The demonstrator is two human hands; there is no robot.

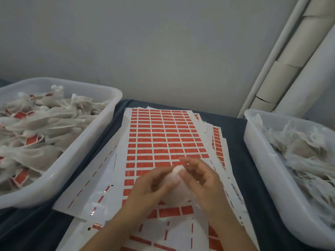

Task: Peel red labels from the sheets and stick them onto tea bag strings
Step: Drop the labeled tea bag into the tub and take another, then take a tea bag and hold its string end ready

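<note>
Here we see a table (233, 127) under a dark blue cloth, set against a grey wall (163, 42). At its left stands a white plastic tub (101, 134) heaped with tea bags (45, 120) that already carry red labels; at its right a second white tub (257, 147) holds tea bags (304, 156) on which we make out no red. Between the tubs lies an overlapping stack of label sheets (163, 134), the top one covered in rows of red labels, while the sheets (94, 189) nearer us show mostly bare backing with thin red strips. Over the near part of the top sheet, our left hand (150, 185) and right hand (203, 180) meet, both sets of fingers curled and pinching one white tea bag (178, 174) between them. Whether a label sits on it we cannot tell.
</note>
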